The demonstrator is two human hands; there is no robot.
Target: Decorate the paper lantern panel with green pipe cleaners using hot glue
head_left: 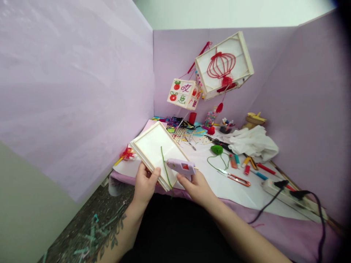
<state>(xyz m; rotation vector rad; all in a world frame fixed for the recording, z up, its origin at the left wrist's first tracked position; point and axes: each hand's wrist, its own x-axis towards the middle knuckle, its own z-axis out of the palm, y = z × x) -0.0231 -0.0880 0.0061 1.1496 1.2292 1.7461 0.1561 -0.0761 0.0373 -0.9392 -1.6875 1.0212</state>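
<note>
My left hand (147, 179) grips the lower left edge of a wood-framed white panel (150, 142), tilted above the front of the table. A green strand (165, 166) runs down the panel's face, and its lower end hangs past the frame. My right hand (196, 186) is closed on a lilac glue gun (179, 166), whose nozzle points left and is close to the strand. Whether the nozzle touches the strand is hard to tell. The far side of the panel is hidden.
Two decorated lanterns (225, 65) hang at the back. On the table lie a green yarn ball (216, 149), orange-handled scissors (236, 179), several markers (246, 169), white cloth (253, 142) and a power strip (290, 197) with black cables. Partition walls stand left and right.
</note>
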